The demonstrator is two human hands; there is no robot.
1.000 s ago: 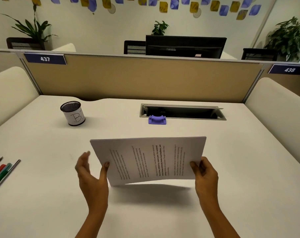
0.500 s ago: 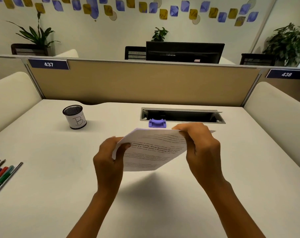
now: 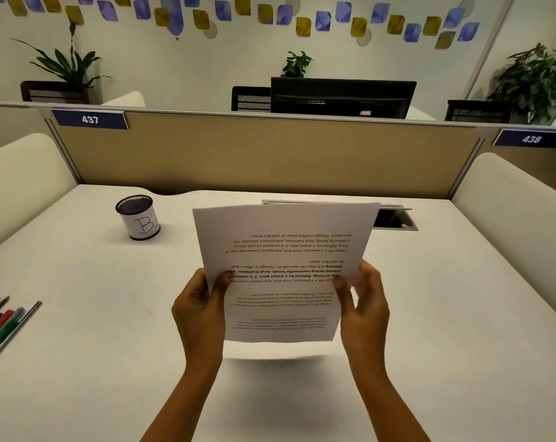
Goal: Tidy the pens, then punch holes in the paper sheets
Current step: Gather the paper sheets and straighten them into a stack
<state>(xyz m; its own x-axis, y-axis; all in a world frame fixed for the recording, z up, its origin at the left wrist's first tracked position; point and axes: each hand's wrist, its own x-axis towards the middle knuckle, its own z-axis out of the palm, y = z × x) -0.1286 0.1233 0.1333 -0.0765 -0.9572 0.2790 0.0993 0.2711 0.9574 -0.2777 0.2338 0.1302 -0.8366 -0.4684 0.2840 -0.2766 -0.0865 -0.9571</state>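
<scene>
One mesh pen cup (image 3: 138, 217) stands far left, at least five pens (image 3: 3, 323) lie near left, and two hands, left hand (image 3: 200, 311) and right hand (image 3: 364, 304), hold printed sheets (image 3: 286, 250) too overlapped to count.

This is an open-plan office. A white desk (image 3: 95, 378) backs onto a tan partition (image 3: 270, 154) carrying numbered seat plates, 437 (image 3: 89, 119) and 438 (image 3: 531, 139) (white digits on dark blue). Beyond it stand a black monitor (image 3: 343, 95), a mesh-backed chair (image 3: 250, 98) and potted plants (image 3: 534, 78). A mesh pen cup (image 3: 138, 216) and pens (image 3: 2, 323) sit on the desk, which has a cable hatch (image 3: 394, 218) set into it.
</scene>
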